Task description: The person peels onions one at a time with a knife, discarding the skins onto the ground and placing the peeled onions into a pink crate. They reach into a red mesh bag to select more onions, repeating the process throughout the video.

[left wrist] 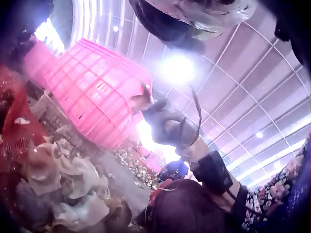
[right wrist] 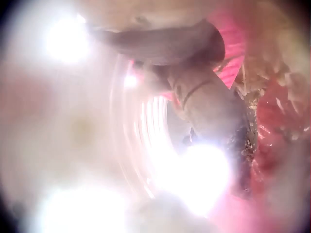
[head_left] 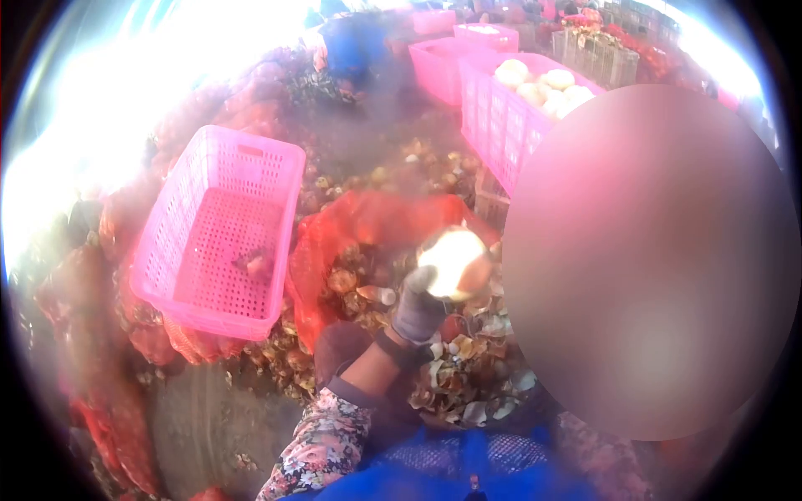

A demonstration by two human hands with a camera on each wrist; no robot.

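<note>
In the head view my left hand [head_left: 419, 311], in a grey glove, grips a large pale onion [head_left: 455, 263] above a heap of onion skins [head_left: 476, 367]. The same onion [left wrist: 214, 14] fills the top edge of the left wrist view, beside dark gloved fingers [left wrist: 163, 22]. A blurred oval covers the place of my right hand in the head view. My right hand [left wrist: 170, 127] shows in the left wrist view, gloved, with bent fingers; a small pale-brown piece [left wrist: 142, 101] overlaps its fingertips, and I cannot tell whether they pinch it. Glare blurs the right wrist view.
A pink basket [head_left: 288, 200] with a few scraps in it stands at left. Peeled onions [head_left: 547, 88] fill another pink crate [head_left: 493, 125] at the back right. An open red mesh sack [head_left: 313, 259] spreads around the skins, with filled sacks [head_left: 125, 309] at far left.
</note>
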